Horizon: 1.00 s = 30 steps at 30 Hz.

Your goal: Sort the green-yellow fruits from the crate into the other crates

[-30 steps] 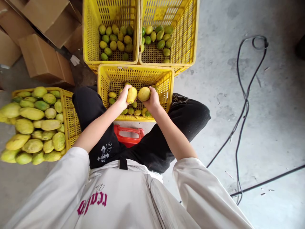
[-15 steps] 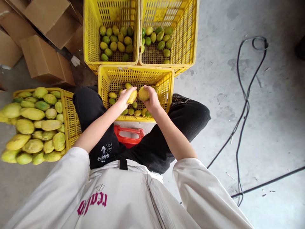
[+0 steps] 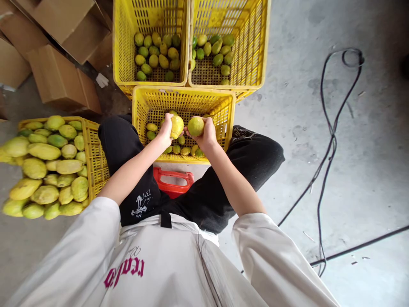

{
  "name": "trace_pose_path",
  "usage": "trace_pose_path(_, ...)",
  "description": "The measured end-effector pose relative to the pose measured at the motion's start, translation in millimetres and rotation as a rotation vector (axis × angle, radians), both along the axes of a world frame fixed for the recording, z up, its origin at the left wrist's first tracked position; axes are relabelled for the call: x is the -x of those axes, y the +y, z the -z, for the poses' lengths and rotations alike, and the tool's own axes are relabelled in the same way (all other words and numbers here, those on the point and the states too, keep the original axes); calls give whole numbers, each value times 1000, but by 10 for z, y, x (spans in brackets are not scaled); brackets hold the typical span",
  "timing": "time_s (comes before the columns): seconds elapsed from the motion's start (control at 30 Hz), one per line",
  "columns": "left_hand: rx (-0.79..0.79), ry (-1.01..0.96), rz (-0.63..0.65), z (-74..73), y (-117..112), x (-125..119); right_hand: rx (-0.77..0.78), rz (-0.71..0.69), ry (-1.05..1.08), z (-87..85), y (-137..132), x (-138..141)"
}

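My left hand (image 3: 165, 129) is closed around a yellow papaya (image 3: 177, 127), its rounded end facing my right hand. My right hand (image 3: 207, 132) grips a second, greener papaya (image 3: 196, 126) from its right side. Both fruits are held side by side, a small gap apart, above the front yellow crate (image 3: 184, 158). Inside that crate several smaller-looking green and yellow papayas (image 3: 185, 151) lie on the slatted bottom, some hidden by my hands.
Behind stand two yellow crates, the left one (image 3: 119, 51) and the right one (image 3: 260, 51), each with several papayas. A heaped crate (image 3: 96, 157) is at my left. Cardboard boxes (image 3: 57, 79) lie beyond it. A red handled object (image 3: 173, 181) sits between my legs; a black cable (image 3: 332, 128) crosses the floor.
Both papayas have been turned in my hands, so rounder faces now show. My hands remain over the front crate, and the view has shifted slightly.
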<state>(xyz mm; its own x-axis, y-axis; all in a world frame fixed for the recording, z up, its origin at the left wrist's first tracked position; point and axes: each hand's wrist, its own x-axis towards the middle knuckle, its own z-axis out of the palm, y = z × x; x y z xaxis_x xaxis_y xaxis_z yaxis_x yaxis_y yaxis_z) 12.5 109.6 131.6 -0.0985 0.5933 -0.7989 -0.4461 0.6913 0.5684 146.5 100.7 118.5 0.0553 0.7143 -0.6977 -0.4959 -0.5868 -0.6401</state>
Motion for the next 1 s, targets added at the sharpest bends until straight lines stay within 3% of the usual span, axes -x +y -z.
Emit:
trace_pose_path(0.17, 90, -20, -8, -64, 26, 4, -15, -33, -2, -13, -10, -5)
trace_pose_path(0.5, 63, 27, 114, -216, -46, -48, -17, 12, -56, -48, -38, -16)
trace_pose_path(0.63, 26, 46, 50, -290, -11, -26, 0, 34, -46, -21, -19, -9)
trace_pose_path(1.0, 48, -124, 96, -145, 76, 72, 32, -24, 65, -14, -5, -15)
